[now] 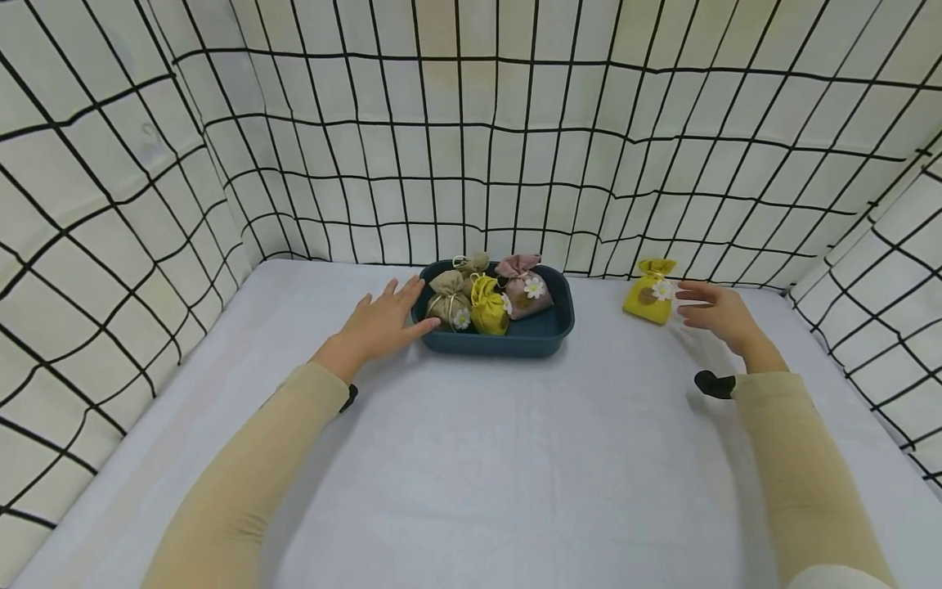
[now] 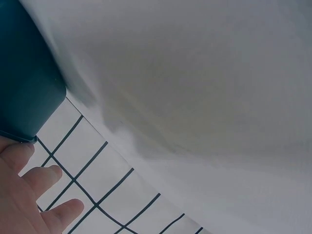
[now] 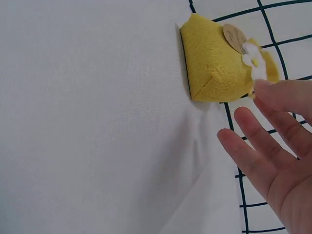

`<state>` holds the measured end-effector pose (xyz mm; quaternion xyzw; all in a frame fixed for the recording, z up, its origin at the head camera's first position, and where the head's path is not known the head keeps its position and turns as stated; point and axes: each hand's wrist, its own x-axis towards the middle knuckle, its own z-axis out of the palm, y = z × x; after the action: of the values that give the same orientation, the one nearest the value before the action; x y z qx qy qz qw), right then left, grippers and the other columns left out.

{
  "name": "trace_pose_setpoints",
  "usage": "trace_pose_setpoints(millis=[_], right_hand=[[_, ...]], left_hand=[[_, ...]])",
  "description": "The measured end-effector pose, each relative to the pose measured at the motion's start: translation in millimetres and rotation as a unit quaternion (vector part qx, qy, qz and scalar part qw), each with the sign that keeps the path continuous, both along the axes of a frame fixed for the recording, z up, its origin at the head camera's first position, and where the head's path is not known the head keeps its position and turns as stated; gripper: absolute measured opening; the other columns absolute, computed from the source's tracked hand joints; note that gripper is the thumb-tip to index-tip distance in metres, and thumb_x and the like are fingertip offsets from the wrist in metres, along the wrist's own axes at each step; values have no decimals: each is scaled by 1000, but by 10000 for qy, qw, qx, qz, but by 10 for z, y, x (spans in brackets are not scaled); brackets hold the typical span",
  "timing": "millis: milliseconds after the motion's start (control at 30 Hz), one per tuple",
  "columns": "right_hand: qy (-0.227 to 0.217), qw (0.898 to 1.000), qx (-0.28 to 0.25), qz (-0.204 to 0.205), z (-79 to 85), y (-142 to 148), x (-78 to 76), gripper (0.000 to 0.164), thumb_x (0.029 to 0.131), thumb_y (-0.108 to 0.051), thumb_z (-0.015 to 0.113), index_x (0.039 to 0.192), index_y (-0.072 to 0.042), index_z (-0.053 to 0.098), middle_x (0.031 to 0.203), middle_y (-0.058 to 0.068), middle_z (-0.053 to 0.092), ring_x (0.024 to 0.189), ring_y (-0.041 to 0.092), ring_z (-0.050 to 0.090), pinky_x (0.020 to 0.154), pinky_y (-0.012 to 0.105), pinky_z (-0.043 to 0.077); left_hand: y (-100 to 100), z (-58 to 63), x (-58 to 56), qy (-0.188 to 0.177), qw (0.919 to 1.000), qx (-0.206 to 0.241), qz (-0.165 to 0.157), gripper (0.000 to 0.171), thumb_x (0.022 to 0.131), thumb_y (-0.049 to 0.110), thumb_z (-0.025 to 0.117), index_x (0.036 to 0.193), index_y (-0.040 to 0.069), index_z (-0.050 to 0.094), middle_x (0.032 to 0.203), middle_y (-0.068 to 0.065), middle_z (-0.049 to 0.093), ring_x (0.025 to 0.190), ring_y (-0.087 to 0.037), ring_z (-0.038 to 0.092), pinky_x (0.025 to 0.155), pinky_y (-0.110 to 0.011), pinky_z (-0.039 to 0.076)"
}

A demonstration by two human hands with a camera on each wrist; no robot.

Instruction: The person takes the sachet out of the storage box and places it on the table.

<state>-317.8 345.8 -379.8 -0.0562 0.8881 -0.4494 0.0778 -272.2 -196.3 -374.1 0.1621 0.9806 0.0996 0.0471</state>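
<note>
A dark blue plastic basin [image 1: 491,345] holds several small drawstring pouches. Inside are a yellow pouch [image 1: 489,306], a pink pouch [image 1: 528,288] with a white flower, and a beige pouch [image 1: 447,301] in front of another brownish one. My left hand [image 1: 379,321] lies at the basin's left end, fingers spread, some fingertips at its rim. On the right, a second yellow pouch [image 1: 649,296] with a white flower and a round brown tag stands on the white surface. Beside it is my right hand [image 1: 724,317], fingers loosely extended; in the right wrist view its fingertips [image 3: 265,92] reach the flower.
A white cloth [image 1: 515,458] covers the table. Behind it and along both sides rise white walls with a black grid [image 1: 441,127]. A black wrist piece [image 1: 714,384] sticks out by the right sleeve.
</note>
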Motion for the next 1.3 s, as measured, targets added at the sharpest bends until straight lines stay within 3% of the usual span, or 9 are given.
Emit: trace_pose_setpoints(millis=[100,333,767,1000,1300], right_hand=[[-19,10000,11,-21,23,32,18,61,106,-4,55,159,6,27,154,32,40,108,5,56,89,22,56],[159,9998,116,-81,91,51,92,57,106,-3,55,157,8,31,151,33,43,106,4,56,89,23,56],[382,9989,-123,-239,170,60,151,53,110,-17,49,156,7,34,149,31,44,103,-2,59,90,22,55],[547,9981,-77,-254,259,-23,180,46,111,-19,49,150,5,45,147,29,48,102,-6,59,95,28,54],[801,9966,-190,-41,338,-176,228,47,110,-19,51,148,8,46,145,30,50,102,-7,59,87,16,53]], left_hand=[[-3,-5,0,-1,10000,-6,3,90,104,66,41,166,8,12,171,-11,10,155,-41,9,117,-70,13],[5,-10,-5,12,10000,-26,15,90,103,67,41,166,9,11,171,-12,9,155,-42,8,117,-71,13],[10,-4,1,-35,10000,3,43,90,103,67,40,166,9,10,171,-11,8,155,-41,7,117,-70,12],[9,6,-5,-19,10000,-9,51,90,103,67,40,166,10,10,172,-11,8,155,-41,8,117,-70,12],[9,-9,-10,10,10000,22,18,91,103,67,40,166,9,11,171,-11,9,155,-41,8,117,-70,12]])
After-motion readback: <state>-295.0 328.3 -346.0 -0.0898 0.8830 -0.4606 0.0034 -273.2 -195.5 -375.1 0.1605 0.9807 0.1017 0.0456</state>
